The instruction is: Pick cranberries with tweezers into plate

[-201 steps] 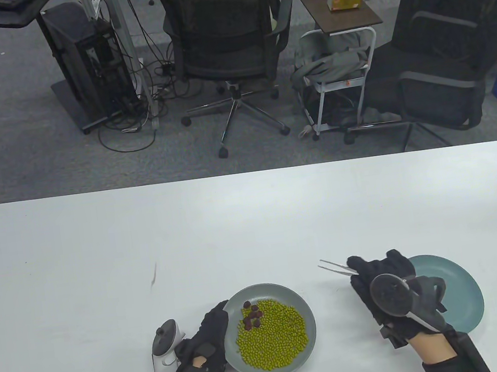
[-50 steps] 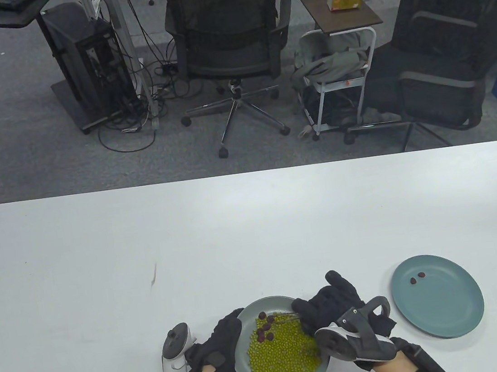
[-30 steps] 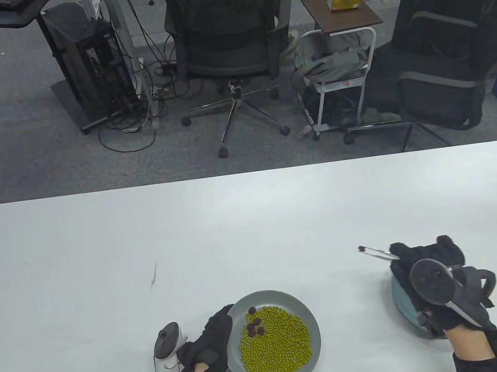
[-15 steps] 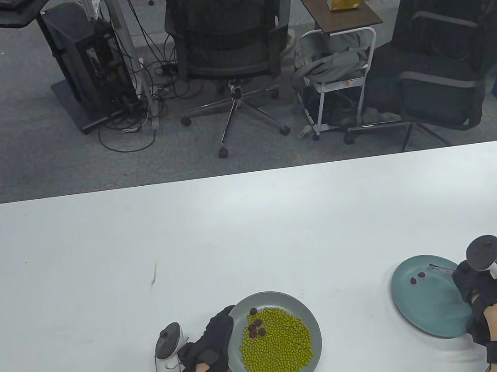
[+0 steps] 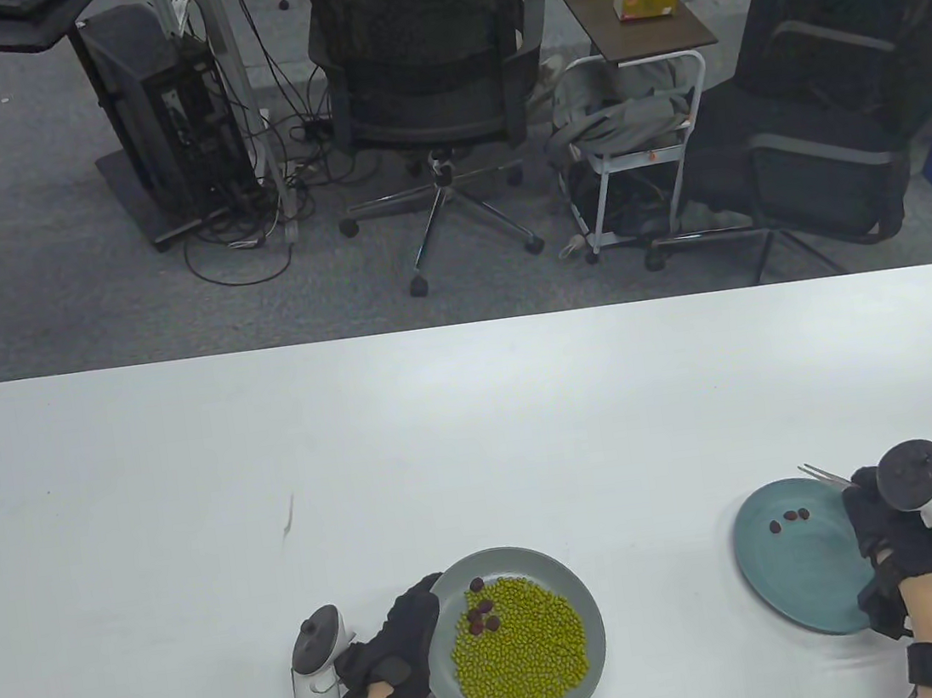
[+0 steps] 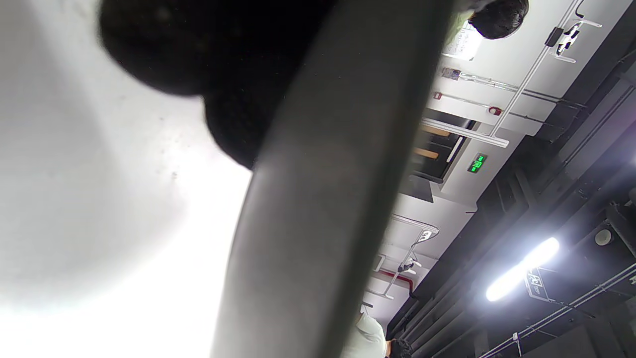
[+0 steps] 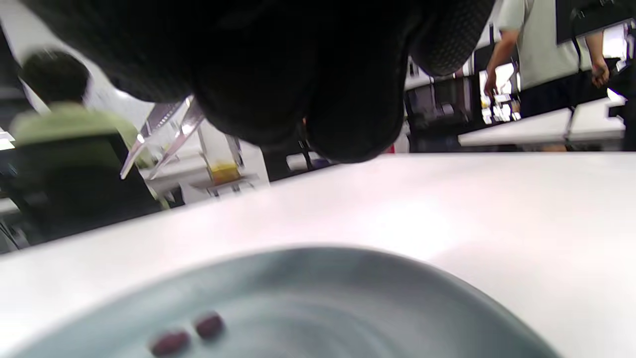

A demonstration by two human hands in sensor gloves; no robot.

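Now right hand [image 5: 894, 541] fingers gripping tweezers [image 5: 822, 476] over teal plate [image 5: 797, 580]; left fingers' state seemingly indiscernible.

On the white counter [image 5: 475, 416] a grey plate [image 5: 580, 600] holds green beans [image 5: 518, 646] and some cranberries [image 5: 481, 611]. The left hand [image 5: 394, 646] rests on its left rim. To the right, a blue plate [image 5: 793, 589] holds three cranberries [image 5: 793, 518]. The right hand [image 5: 899, 541] holds the tweezers [image 5: 822, 476] at that plate's far right edge, tips a little apart.
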